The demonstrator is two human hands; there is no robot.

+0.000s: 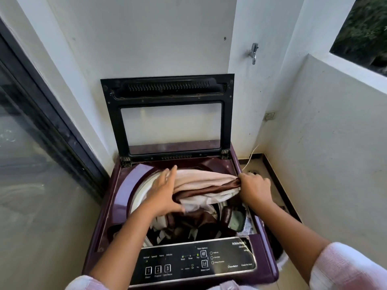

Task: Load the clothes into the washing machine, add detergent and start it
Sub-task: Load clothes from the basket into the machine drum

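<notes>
Over the open top of the washing machine (123, 185) is a pink and brown clothes bundle (209, 184); the left hand (163, 191) grips its left end, thumb under; the right hand (254, 188) squeezes its right end tight; a clothes pile (188, 225) lies inside the machine; the lid (117, 122) stands up at its back.

Glossy plastic washing machine (125, 185) holds soft, satin-sheened cloth (205, 181).

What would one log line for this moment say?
phase: loading | left hand: holds clothes bundle | right hand: grips clothes bundle | lid: open | drum: partly filled
</notes>
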